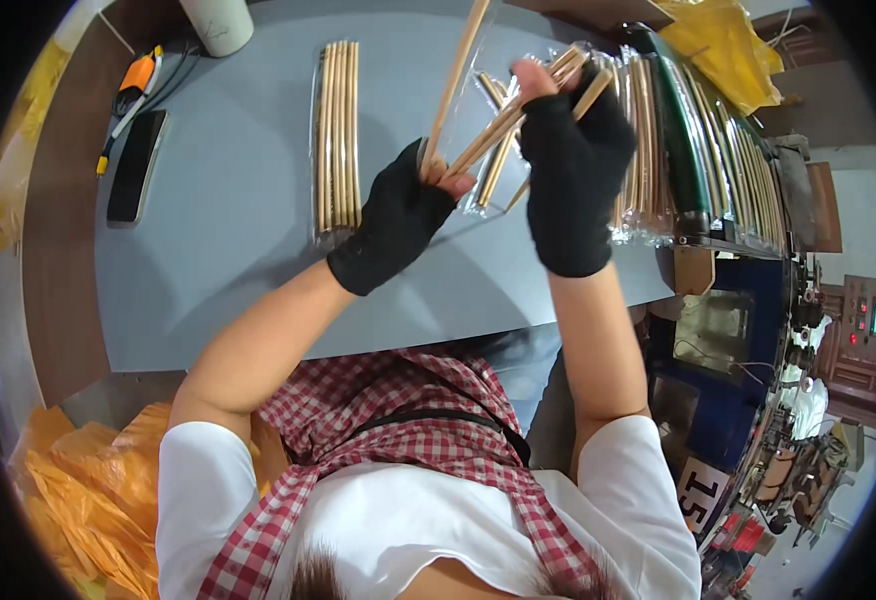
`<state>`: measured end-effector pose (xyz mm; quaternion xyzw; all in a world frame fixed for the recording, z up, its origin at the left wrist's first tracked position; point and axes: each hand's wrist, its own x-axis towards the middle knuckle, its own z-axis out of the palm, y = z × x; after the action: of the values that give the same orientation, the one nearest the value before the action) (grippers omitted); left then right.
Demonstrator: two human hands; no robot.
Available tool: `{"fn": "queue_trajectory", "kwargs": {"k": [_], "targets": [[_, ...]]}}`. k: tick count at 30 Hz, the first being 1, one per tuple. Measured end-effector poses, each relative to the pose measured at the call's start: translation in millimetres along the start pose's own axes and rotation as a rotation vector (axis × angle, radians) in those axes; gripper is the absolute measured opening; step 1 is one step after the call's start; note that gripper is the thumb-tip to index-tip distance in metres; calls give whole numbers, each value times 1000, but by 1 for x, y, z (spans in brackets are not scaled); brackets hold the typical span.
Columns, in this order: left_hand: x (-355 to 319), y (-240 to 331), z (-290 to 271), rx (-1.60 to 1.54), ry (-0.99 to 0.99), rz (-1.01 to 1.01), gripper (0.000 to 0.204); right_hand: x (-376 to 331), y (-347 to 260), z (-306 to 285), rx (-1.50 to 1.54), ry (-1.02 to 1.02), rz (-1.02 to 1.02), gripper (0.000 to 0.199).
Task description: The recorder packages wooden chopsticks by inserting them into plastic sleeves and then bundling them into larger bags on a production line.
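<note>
Both hands, left [398, 215] & right [573, 165], fingers shut on chopsticks [498, 125] above bench [228, 210]; light, stiff, probably slippery — best gripped mid-length.

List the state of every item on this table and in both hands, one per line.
left hand: gloved, closed on wooden sticks
right hand: gloved, closed on the same sticks
wooden sticks: loose, fanned, raised above the grey table
clear sleeve: held up, one stick inside
flat pack of sticks: wrapped, lying flat
wrapped packs at right: stacked in a row
phone: screen dark, lying flat
</note>
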<state>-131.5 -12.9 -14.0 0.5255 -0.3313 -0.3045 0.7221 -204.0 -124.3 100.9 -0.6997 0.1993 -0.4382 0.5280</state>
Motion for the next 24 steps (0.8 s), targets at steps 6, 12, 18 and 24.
{"fn": "queue_trajectory", "kwargs": {"k": [6,12,18,24], "targets": [[2,1,13,-407,96,-144,12,-50,63,11,-177,-94,226,16],[4,-22,-5,-929,77,-235,20,-8,12,-6,-140,34,-78,25],[-7,-23,12,-130,-127,88,11,22,-22,-49,-89,128,-282,22],[10,-15,-3,-245,133,-201,24,63,-124,-175,476,596,-329,29]]}}
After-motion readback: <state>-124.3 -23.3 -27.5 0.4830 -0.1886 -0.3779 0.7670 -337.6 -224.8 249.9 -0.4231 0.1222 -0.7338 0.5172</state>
